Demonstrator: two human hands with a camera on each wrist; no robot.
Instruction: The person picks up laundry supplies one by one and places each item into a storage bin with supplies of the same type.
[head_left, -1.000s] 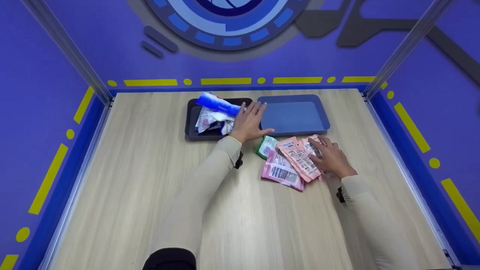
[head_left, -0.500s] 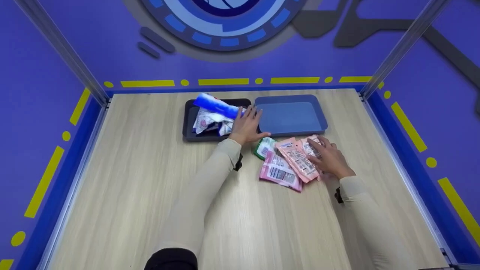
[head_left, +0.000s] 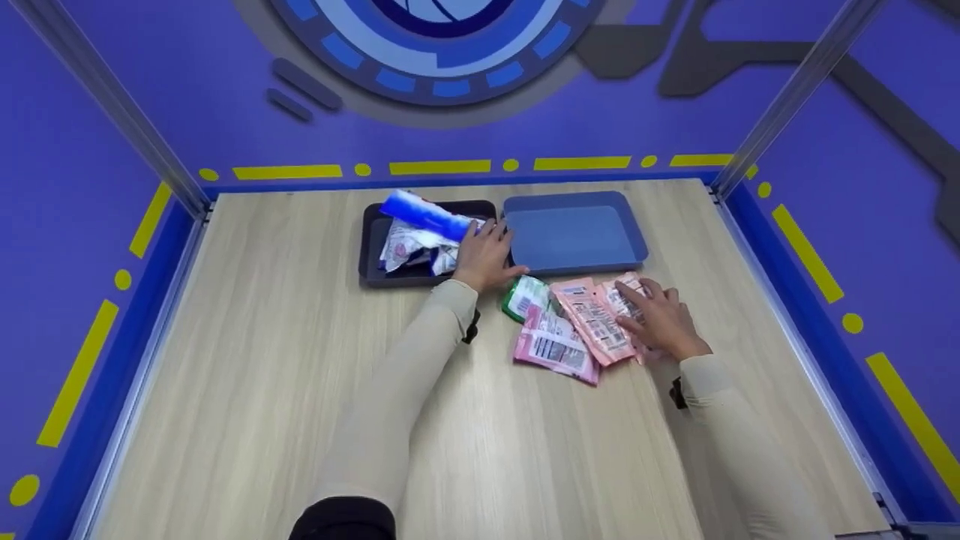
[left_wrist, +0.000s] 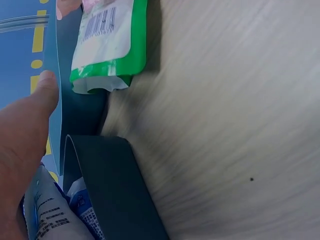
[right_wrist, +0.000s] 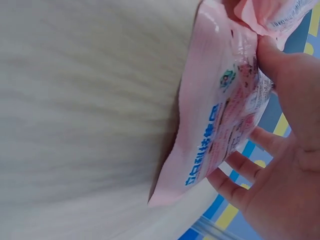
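My left hand rests over the right end of the dark tray, fingers on the packs there and thumb stretched out to the right. A blue-and-white pack lies across white packs in that tray. My right hand touches a small pink packet with its fingers loosely bent. In the right wrist view, the thumb and fingertips lie along the edges of the pink packet. Next to it lie a peach packet, a pink one and a green-edged one.
A blue-grey tray stands right beside the dark tray, with nothing in it. Both stand on the wooden tabletop near the back wall. Purple-blue panels with metal posts enclose the left and right sides.
The head view has shifted slightly, so everything sits a little further left. My left fingers have drawn in a little over the dark tray. My right hand stays at the pink packet.
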